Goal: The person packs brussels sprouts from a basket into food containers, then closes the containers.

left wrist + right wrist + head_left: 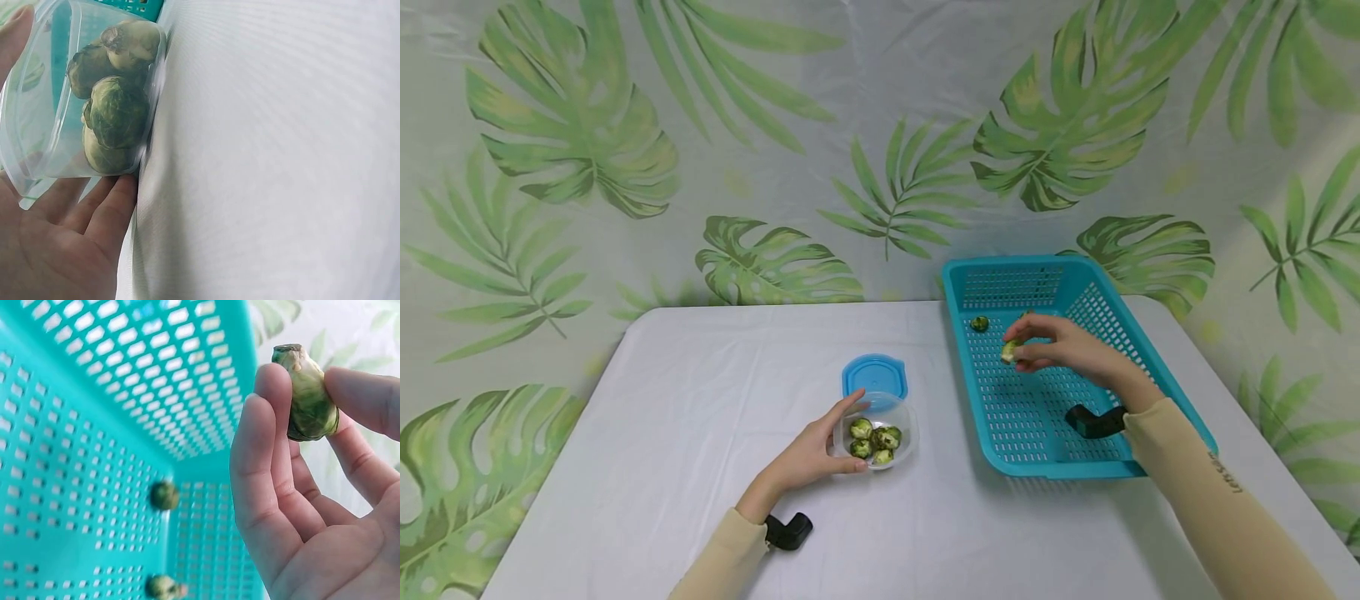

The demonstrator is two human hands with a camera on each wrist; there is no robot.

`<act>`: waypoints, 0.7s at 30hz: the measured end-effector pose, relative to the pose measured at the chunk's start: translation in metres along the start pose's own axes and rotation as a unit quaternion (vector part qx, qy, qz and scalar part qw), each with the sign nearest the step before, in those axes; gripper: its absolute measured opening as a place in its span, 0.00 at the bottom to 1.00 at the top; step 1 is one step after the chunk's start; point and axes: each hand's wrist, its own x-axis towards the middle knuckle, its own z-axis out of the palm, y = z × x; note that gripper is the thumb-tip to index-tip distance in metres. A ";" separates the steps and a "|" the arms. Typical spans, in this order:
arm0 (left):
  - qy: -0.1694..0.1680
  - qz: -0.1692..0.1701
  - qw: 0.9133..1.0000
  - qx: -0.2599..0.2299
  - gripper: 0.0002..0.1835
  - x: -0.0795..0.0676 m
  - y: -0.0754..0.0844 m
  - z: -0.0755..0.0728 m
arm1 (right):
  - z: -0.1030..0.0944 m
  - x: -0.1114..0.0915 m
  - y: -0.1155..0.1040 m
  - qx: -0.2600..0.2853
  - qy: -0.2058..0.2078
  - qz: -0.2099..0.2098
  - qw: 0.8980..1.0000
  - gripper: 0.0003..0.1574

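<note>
My right hand (pixel 1060 346) pinches a Brussels sprout (pixel 309 394) between thumb and fingertips, over the turquoise basket (pixel 964 367). Its cut stem end points up in the right wrist view. Two more sprouts lie in the basket: one sprout (pixel 165 495) on its floor, and another (pixel 164 587) close by, partly behind my right hand in the head view. On the table, my left hand (pixel 808 450) holds a clear plastic container (pixel 912 433) by its side, thumb and fingers spread around the wall. Several Brussels sprouts (pixel 119 112) sit inside it.
A blue lid (pixel 876 375) lies on the white table (pixel 700 417) just behind the container, partly overlapped by its rim. The basket's high slotted walls (pixel 131 356) stand to the right. A leaf-patterned cloth (pixel 895 183) hangs behind the table.
</note>
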 end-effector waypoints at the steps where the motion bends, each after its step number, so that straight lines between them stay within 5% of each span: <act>1: 0.000 0.000 1.000 0.001 0.53 0.000 0.000 0.000 | 0.002 0.000 -0.003 -0.002 -0.003 -0.002 1.000 0.18; 21: -0.001 0.005 1.000 -0.005 0.53 -0.001 0.003 0.000 | 0.042 0.016 -0.032 0.004 -0.065 -0.031 0.997 0.16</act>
